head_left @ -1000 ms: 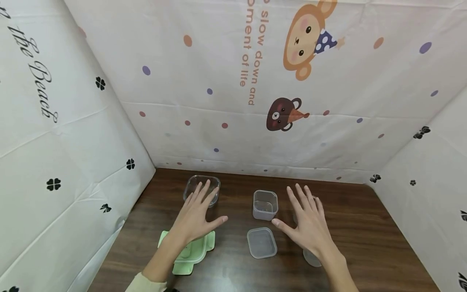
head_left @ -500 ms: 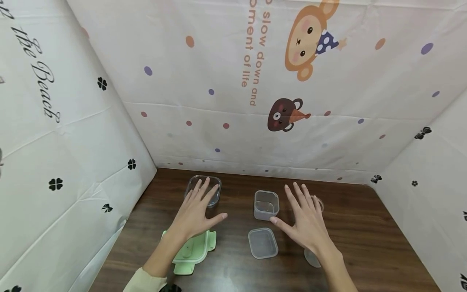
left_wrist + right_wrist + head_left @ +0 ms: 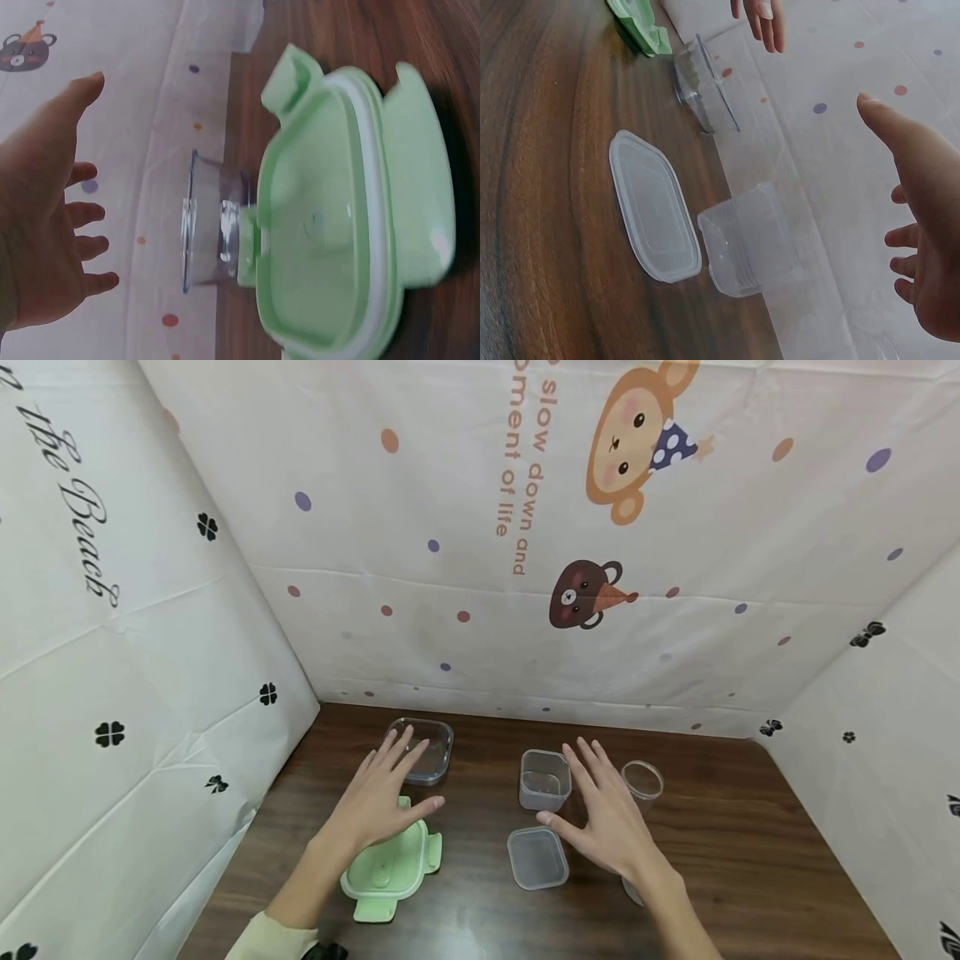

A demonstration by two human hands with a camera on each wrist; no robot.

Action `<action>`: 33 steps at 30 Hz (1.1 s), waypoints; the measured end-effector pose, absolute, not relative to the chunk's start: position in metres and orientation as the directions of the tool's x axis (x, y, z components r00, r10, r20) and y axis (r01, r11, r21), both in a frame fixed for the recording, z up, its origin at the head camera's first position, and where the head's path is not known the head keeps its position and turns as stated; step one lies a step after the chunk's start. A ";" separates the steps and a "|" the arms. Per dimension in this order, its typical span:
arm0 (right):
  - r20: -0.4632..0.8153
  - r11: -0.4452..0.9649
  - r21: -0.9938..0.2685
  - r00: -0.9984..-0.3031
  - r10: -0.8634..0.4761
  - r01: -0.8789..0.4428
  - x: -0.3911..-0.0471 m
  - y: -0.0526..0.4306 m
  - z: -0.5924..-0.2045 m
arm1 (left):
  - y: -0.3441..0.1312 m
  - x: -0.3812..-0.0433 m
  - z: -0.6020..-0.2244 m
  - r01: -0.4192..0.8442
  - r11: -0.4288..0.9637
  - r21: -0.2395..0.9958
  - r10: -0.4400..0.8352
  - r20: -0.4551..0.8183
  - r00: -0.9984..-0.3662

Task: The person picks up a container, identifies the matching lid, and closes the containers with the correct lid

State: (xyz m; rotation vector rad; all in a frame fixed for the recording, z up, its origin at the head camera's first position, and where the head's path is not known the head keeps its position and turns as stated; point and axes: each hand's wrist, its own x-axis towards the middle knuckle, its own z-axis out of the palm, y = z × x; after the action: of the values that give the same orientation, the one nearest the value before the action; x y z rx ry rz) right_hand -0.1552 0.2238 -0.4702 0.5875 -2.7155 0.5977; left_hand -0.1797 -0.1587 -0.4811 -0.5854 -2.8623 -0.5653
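Observation:
My left hand [image 3: 378, 797] hovers with spread fingers, holding nothing, over the gap between a clear glass container [image 3: 433, 756] and a green snap-lock lid [image 3: 390, 864]. In the left wrist view the green lid [image 3: 315, 217] lies with its flaps splayed out, the glass container [image 3: 214, 225] behind it. Also spread and holding nothing, my right hand [image 3: 603, 822] is raised beside a small clear plastic tub [image 3: 545, 781]. A frosted square lid [image 3: 537, 858] lies in front of that tub, as the right wrist view shows with the lid [image 3: 656, 206] and tub [image 3: 750, 240].
A round clear container [image 3: 642, 779] stands to the right, partly behind my right hand; a round lid [image 3: 632, 892] is mostly hidden under my right wrist. The dark wooden table [image 3: 765, 860] is bounded by printed white cloth [image 3: 480, 652] at the back and sides.
Both hands have shifted left, the left one also drawing slightly toward me. More of the green lid and the round container's rim now shows. The containers and lids stay in place.

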 end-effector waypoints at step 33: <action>0.322 0.786 -0.302 -0.833 -0.449 -0.540 -0.162 0.176 -0.482 | -0.195 -0.175 -0.494 0.370 0.847 0.381 0.303 0.225 -0.926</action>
State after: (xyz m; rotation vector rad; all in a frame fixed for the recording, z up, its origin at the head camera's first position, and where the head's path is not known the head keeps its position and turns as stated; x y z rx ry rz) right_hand -0.1623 0.1756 -0.4820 0.7716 -2.7439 0.5680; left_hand -0.1748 -0.1953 -0.4938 -0.5261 -2.8675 -0.6385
